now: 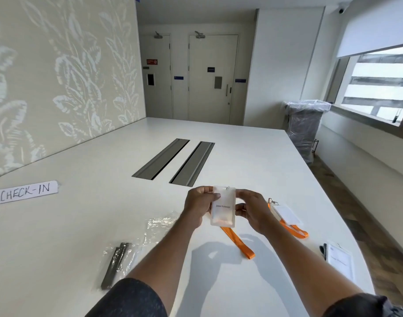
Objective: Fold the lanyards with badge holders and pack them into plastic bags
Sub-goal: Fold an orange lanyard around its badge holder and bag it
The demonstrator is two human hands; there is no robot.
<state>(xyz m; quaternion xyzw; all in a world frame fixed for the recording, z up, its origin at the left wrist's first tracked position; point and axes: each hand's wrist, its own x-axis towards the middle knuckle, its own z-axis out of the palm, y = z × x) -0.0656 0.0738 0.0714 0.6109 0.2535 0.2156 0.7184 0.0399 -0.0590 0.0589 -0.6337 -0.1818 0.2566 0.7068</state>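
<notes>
An office event room: long white table (253, 156), "CHECK-IN" label (24, 192), signed doors (213, 78).

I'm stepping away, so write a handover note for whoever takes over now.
Left hand and right hand both pinch one badge holder above the table; its orange lanyard trails down, unfolded.
Second badge holder lies to the right, third badge holder near the right edge.
Plastic bags lie left, with dark strips.
Done: none of these three bagged.
Left: fold, bag all three.
</notes>
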